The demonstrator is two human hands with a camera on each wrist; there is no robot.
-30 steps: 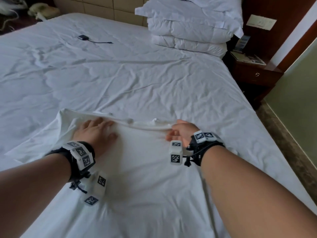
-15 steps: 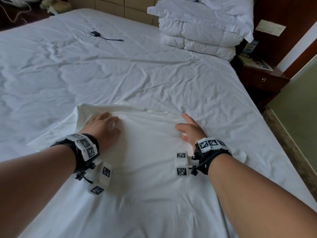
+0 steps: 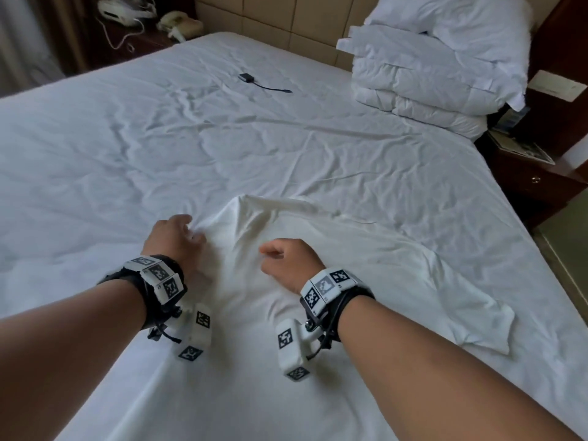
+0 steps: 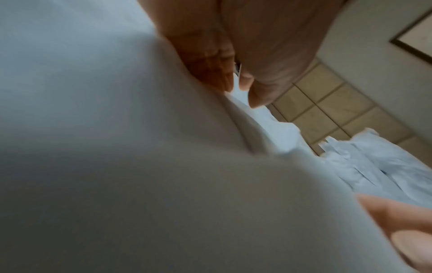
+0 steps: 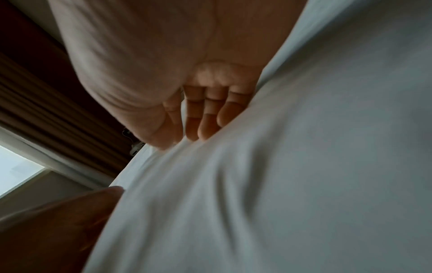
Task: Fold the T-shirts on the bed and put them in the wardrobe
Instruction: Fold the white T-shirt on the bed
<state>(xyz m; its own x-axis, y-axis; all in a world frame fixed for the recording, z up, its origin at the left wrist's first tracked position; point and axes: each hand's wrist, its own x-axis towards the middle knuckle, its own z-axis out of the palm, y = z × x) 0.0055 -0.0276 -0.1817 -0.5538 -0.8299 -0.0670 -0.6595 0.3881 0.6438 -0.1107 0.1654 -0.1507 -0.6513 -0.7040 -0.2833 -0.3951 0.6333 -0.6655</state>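
Here, line by line:
Shirt: the white T-shirt (image 3: 334,281) lies spread on the bed (image 3: 127,154) near its front edge, one sleeve out to the right, and a raised fold of cloth stands up between the two hands.
Left hand: the left hand (image 3: 173,238) sits at the shirt's left edge with its fingers curled down into the cloth; in the left wrist view the fingers (image 4: 210,61) close on a ridge of fabric, so it grips the shirt.
Right hand: the right hand (image 3: 288,259) rests on the shirt just right of the fold, loosely curled, thumb pointing left; in the right wrist view its fingers (image 5: 205,110) are bent, their tips touching the cloth, with nothing held inside them.
Gap: the hands are near each other, apart, with the fold between them.
Bedding: a stack of folded duvet and pillows (image 3: 429,74) lies at the far right corner of the bed.
Cable: a small black adapter with a short lead (image 3: 254,81) lies on the sheet, well apart from the shirt.
Tables: a nightstand (image 3: 534,183) stands right of the bed; a phone (image 3: 179,25) sits on one at the far left.
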